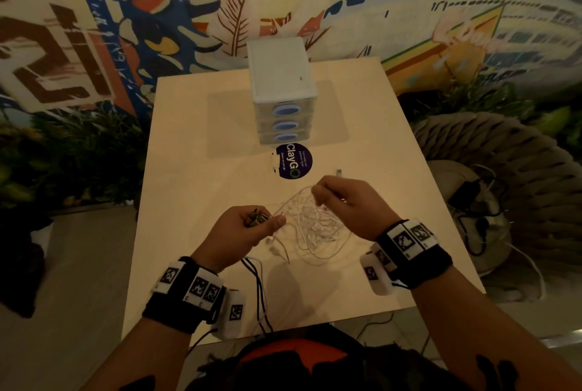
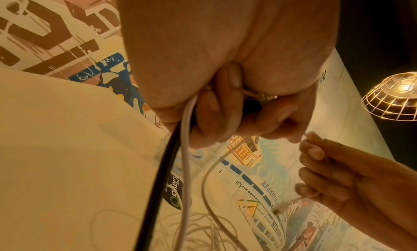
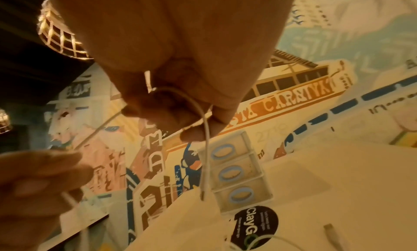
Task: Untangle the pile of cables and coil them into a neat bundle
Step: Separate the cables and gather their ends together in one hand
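Observation:
A tangle of thin white cables [image 1: 315, 227] lies on the pale table [image 1: 195, 176] between my hands. My left hand [image 1: 248, 227] grips a black cable [image 2: 158, 183], a white cable [image 2: 186, 165] and a dark plug end in its curled fingers. The black cable [image 1: 258, 290] trails from it toward the table's near edge. My right hand [image 1: 340, 201], raised above the pile, pinches a white cable strand [image 3: 204, 130] that loops down with its plug end hanging free. A taut white strand [image 3: 97, 130] runs between the two hands.
A small white drawer unit [image 1: 282, 91] with blue oval handles stands at the table's far middle. In front of it is a round dark sticker [image 1: 294, 160]. A loose white connector [image 1: 339, 172] lies beyond my right hand. A woven chair [image 1: 504, 170] stands to the right.

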Demonstrator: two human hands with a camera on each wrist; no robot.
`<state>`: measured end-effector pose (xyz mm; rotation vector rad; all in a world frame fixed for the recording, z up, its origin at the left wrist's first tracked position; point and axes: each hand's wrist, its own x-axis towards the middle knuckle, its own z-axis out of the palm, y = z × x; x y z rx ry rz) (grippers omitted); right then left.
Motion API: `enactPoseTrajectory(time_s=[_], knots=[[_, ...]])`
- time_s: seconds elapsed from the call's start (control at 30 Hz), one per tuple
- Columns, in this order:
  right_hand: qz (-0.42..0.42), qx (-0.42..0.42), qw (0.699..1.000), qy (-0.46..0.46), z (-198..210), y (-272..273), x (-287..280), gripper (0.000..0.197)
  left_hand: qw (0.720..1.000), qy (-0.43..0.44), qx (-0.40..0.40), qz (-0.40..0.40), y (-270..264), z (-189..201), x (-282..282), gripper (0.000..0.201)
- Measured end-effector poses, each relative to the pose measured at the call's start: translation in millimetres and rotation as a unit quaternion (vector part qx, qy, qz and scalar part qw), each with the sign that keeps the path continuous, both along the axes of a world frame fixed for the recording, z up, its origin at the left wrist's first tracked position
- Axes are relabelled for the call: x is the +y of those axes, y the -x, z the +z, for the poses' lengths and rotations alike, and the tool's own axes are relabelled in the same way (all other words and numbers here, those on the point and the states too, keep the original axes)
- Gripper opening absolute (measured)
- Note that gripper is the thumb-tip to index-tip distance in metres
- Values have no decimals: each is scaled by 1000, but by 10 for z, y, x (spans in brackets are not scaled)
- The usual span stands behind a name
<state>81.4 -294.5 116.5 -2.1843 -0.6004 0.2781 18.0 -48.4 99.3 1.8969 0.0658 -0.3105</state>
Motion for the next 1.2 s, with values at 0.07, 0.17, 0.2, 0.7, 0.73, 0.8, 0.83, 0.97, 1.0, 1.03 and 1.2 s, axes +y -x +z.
enactPoseTrajectory(time_s=[0.07, 0.17, 0.2, 0.7, 0.73, 0.8, 0.83, 0.97, 1.0, 1.03, 1.2], knots=[[-44, -25, 998, -23, 28, -3, -109, 27, 1000, -5, 3, 13, 18, -12, -4, 40], [-97, -40, 994, -34, 64, 49, -313, 26, 999, -24, 4, 24, 48, -25, -16, 43], [-117, -44, 992, -35, 55, 81, -406, 25, 999, -35, 4, 25, 56, -41, -16, 46], [-44, 265, 959, 86, -1010, 1349, -1223, 30, 998, 39, -44, 34, 196, -85, -342, 13], [-37, 278, 955, 100, -1063, 1395, -1198, 29, 996, 72, -45, 31, 203, -78, -370, 9], [-15, 301, 945, 123, -1136, 1461, -1141, 25, 993, 104, -61, 20, 214, -57, -409, 7], [-3, 305, 943, 136, -1146, 1476, -1102, 22, 991, 112, -65, 17, 219, -54, -417, 10], [5, 290, 948, 130, -1095, 1398, -1003, 14, 989, 121, -79, -32, 218, -30, -418, 10], [-13, 277, 954, 114, -1030, 1333, -975, 15, 989, 118, -80, -48, 216, -22, -416, 9], [-35, 261, 960, 91, -939, 1251, -929, 16, 988, 124, -76, -60, 214, -9, -418, 8], [-62, 201, 978, -18, -302, 751, -399, 49, 985, 133, -34, -100, 183, 4, -440, 9]])
